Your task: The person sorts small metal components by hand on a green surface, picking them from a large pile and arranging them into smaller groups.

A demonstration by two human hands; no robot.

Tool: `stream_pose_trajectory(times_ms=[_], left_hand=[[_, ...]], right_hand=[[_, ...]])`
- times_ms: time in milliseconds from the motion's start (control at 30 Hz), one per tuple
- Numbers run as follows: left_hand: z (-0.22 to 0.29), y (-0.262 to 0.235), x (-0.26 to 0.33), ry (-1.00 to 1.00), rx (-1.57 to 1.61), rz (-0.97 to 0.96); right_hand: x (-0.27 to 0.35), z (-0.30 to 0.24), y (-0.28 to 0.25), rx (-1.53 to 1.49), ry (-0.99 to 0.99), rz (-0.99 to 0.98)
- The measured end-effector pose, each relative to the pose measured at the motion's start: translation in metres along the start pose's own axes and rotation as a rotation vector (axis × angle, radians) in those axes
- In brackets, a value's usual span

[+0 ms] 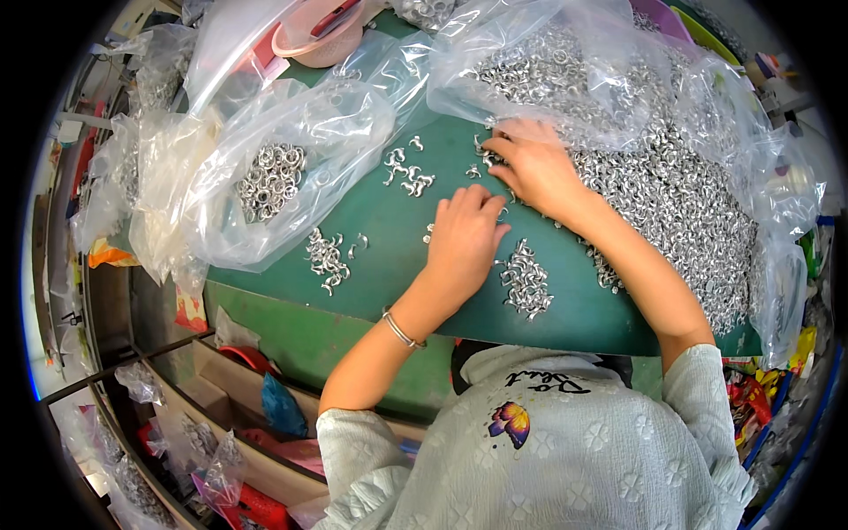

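Observation:
Small curved silver metal pieces lie all over the green tabletop [389, 274]. My left hand [464, 234] is over the middle of it, fingers bent down and drawn together. A shiny bit shows beside its thumb, but the fingertips mostly hide what they hold. To the right and farther away, my right hand [534, 168] rests at the edge of a large heap of silver pieces [680, 212], its thumb and fingers apart near a few loose pieces [473, 171]. Small piles sit around the hands: one near the front [527, 283], one at left [327, 259], one farther back [408, 172].
A clear plastic bag [340, 132] with silver rings [272, 181] lies at left. Another clear plastic sheet [530, 53] partly covers the heap. A pink basket [320, 40] stands at the back. Below the table's front edge, at left, is a divided wooden drawer [221, 389].

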State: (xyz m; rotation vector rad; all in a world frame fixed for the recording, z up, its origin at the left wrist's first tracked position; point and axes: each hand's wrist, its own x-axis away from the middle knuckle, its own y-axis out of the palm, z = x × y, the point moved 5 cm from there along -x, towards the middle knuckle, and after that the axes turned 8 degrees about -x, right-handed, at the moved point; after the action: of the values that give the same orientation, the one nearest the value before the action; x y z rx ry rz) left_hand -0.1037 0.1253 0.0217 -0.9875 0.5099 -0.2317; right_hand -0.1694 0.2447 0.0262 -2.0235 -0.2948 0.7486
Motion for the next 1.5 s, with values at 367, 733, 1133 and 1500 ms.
stream_pose_trajectory(times_ms=[367, 733, 1133, 1500], left_hand=[[-0.032, -0.02, 0.004, -0.095, 0.097, 0.171], [-0.058, -0.051, 0.022, -0.276, 0.06, 0.244], [-0.089, -0.024, -0.025, -0.142, -0.118, 0.187], [-0.087, -0.021, -0.018, -0.006, -0.23, 0.109]], right_hand=[[0.017, -0.025, -0.008, -0.219, -0.042, -0.163], [-0.015, -0.047, 0.02, -0.209, -0.059, -0.254], [-0.052, -0.013, 0.044, -0.192, 0.1, -0.202], [-0.001, -0.017, 0.003, 0.046, -0.08, -0.281]])
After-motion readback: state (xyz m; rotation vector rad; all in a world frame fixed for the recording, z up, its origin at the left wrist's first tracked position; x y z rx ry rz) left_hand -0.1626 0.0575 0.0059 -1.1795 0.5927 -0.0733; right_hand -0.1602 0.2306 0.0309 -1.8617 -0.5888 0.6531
